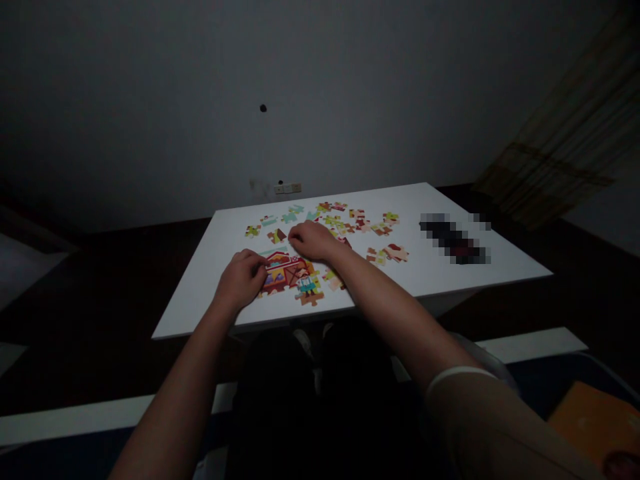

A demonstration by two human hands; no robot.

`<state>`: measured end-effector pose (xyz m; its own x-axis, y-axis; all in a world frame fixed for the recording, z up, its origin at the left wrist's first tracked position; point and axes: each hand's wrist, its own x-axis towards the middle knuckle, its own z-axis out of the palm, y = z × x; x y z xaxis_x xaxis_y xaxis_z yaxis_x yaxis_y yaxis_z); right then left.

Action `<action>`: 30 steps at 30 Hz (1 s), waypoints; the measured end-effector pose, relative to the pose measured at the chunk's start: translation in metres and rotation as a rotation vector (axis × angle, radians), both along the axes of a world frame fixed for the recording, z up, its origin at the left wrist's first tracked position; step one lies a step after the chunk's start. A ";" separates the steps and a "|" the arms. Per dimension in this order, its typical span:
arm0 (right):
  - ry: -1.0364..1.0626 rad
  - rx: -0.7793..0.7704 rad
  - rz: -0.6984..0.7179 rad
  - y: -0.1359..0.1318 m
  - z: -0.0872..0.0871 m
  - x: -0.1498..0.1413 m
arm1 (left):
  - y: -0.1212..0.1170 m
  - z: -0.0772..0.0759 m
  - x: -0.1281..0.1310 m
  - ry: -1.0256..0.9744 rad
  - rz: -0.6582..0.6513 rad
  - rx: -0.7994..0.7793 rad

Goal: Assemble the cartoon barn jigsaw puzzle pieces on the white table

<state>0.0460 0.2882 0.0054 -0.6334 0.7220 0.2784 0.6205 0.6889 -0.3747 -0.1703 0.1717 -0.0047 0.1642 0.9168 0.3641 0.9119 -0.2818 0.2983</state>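
Two hands border the red cardboard jigsaw barn (285, 272), left hand (241, 280) curled at its edge, right hand (313, 240) fingers together above it, any pinch hidden

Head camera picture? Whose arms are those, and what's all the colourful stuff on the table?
This picture comes from a camera worn on a person's head, looking forward and down, so those arms are that person's own. On the white table lies a jigsaw puzzle. Its joined part shows a red barn, and loose pieces lie scattered beyond it. The left hand is at the joined part's edge, and the right hand is at its top. I can't tell whether either hand holds a piece. The dark thing on the right is blurred, so I can't say what it is.
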 end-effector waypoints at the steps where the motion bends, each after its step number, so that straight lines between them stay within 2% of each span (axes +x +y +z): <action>1: -0.007 0.019 -0.041 0.002 0.000 0.001 | 0.000 0.000 0.000 0.001 0.007 -0.005; 5: -0.069 0.034 -0.210 0.010 -0.002 0.010 | 0.000 0.000 -0.001 0.004 0.016 -0.022; 9: -0.177 -0.048 -0.363 0.015 -0.005 0.020 | 0.000 0.000 0.000 0.009 0.045 -0.028; 12: -0.204 -0.078 -0.379 0.017 -0.005 0.024 | 0.000 0.000 -0.001 0.020 0.059 -0.029; 19: -0.250 -0.036 -0.421 0.015 -0.001 0.022 | 0.001 -0.001 -0.002 0.000 0.035 -0.023; 21: -0.238 -0.018 -0.360 0.014 0.000 0.022 | 0.001 -0.001 -0.002 -0.010 0.030 -0.024; 26: -0.174 -0.014 -0.043 0.009 0.001 0.017 | 0.001 -0.003 -0.002 -0.040 0.028 -0.038; 30: -0.113 -0.124 0.029 0.006 0.002 0.012 | 0.001 -0.002 -0.001 -0.042 0.031 -0.050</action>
